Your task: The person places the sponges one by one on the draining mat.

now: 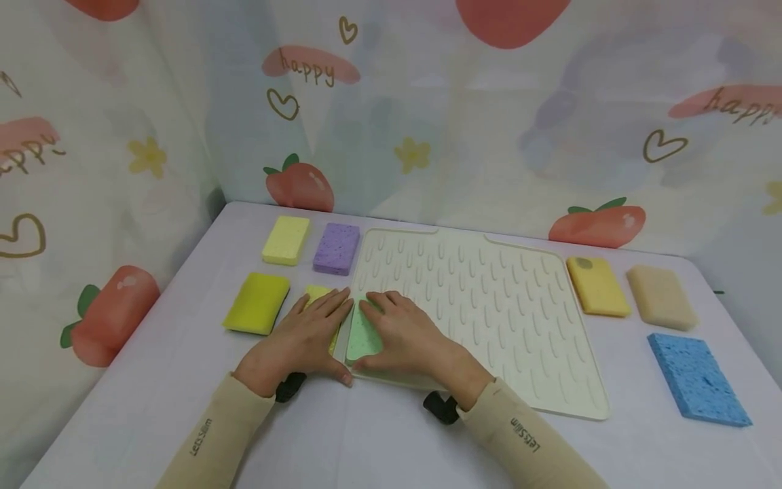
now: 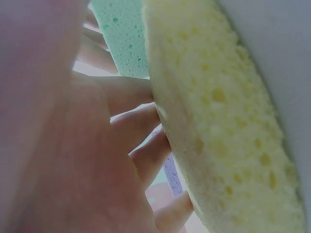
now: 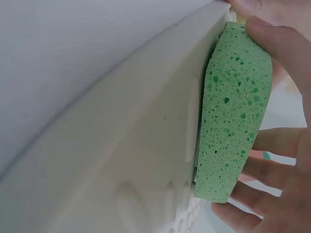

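Note:
A light green sponge (image 1: 363, 337) lies on the left edge of a cream ridged mat (image 1: 489, 305). My right hand (image 1: 406, 333) holds it, thumb at the near end and fingers at the far end; the right wrist view shows the pitted green sponge (image 3: 233, 111) against the mat. Just left of the mat is a pale yellow sponge (image 1: 318, 293), mostly hidden under my left hand (image 1: 305, 339). The left fingers reach forward, fairly straight, over this sponge, and the thumb points toward the mat's corner. In the left wrist view, fingertips touch the yellow sponge (image 2: 218, 107).
Left of the mat lie a pale yellow sponge (image 1: 286, 240), a purple sponge (image 1: 337, 248) and a bright yellow sponge (image 1: 256, 303). To its right are an orange-yellow sponge (image 1: 597, 286), a beige sponge (image 1: 661, 297) and a blue sponge (image 1: 699, 378). A patterned curtain (image 1: 391, 122) stands behind the table.

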`<state>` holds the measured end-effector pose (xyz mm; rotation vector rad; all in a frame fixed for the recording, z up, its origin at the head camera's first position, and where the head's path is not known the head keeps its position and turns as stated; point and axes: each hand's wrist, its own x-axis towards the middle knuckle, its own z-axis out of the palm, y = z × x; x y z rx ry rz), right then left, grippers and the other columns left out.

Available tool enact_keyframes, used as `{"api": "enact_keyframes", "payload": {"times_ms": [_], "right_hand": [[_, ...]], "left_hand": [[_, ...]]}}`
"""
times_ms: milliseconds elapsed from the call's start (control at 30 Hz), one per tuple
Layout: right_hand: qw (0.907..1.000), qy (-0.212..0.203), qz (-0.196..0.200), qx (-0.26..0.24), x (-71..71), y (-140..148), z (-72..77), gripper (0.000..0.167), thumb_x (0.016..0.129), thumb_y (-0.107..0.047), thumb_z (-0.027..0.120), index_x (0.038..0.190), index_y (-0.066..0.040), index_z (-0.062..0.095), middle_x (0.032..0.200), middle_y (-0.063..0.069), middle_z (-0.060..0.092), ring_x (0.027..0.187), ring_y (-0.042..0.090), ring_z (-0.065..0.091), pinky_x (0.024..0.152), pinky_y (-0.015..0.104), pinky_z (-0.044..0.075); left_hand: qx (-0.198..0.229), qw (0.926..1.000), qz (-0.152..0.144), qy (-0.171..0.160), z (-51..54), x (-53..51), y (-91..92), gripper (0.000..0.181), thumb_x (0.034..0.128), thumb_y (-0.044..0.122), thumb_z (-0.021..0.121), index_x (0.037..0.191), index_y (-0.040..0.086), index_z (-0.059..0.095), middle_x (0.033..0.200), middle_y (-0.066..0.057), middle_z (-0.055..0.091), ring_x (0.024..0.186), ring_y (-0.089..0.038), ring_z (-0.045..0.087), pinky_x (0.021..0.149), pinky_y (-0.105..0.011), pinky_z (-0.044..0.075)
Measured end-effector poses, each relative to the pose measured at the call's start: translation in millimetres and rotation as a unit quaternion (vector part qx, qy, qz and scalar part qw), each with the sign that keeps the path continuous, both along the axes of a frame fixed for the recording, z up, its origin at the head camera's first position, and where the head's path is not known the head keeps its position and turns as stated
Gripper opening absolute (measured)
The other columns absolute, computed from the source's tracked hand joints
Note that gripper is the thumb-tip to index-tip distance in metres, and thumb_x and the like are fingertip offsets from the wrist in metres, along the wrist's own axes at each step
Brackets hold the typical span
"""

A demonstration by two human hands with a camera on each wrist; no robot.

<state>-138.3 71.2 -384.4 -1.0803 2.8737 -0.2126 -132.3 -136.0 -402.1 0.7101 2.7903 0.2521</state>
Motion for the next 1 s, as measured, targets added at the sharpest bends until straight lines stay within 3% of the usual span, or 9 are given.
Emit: {"api": "enact_keyframes", "payload": {"times_ms": [167, 400, 633, 1000], "right_hand": [[0.9999, -0.015, 0.001, -0.007, 0.8, 2.0, -2.5, 0.099, 0.079, -0.067, 0.07, 0.151, -0.005, 0.04, 0.157, 0.015, 0.037, 0.14, 0.033, 0.042, 0.115, 0.046, 0.038], [0.998, -0.019, -0.004, -0.061, 6.7, 17.6, -3.0, 0.089, 0.089, -0.065, 0.059, 0.154, -0.009, 0.035, 0.16, 0.012, 0.032, 0.147, 0.032, 0.033, 0.12, 0.049, 0.031], [0.9948, 0.003, -0.015, -0.101, 10.7, 46.0, 3.1, 0.081, 0.091, -0.052, 0.065, 0.153, -0.009, 0.036, 0.157, 0.01, 0.037, 0.144, 0.031, 0.038, 0.117, 0.05, 0.035], [0.9931, 0.036, -0.044, -0.102, 13.6, 97.4, 7.9, 0.076, 0.089, -0.041, 0.071, 0.151, -0.008, 0.04, 0.154, 0.011, 0.04, 0.142, 0.033, 0.04, 0.113, 0.054, 0.038]], "left_hand": [[-0.003, 1.0, 0.001, -0.001, -0.9, -0.1, -0.7, 0.129, 0.0602, 0.074, 0.078, 0.158, 0.008, 0.024, 0.167, -0.008, 0.016, 0.154, -0.029, 0.016, 0.122, -0.062, 0.013], [0.002, 1.0, 0.003, 0.001, -2.6, -0.2, -0.6, 0.13, 0.0592, 0.074, 0.079, 0.157, 0.008, 0.026, 0.167, -0.008, 0.017, 0.154, -0.029, 0.017, 0.122, -0.062, 0.013], [0.001, 1.0, 0.004, -0.003, -1.2, -0.9, 1.3, 0.13, 0.0589, 0.072, 0.08, 0.158, 0.009, 0.025, 0.167, -0.008, 0.017, 0.154, -0.029, 0.017, 0.122, -0.061, 0.012], [0.004, 1.0, 0.004, -0.003, 1.1, -0.1, 1.4, 0.129, 0.0595, 0.071, 0.081, 0.157, 0.008, 0.026, 0.167, -0.009, 0.018, 0.154, -0.029, 0.018, 0.122, -0.06, 0.013]]}}
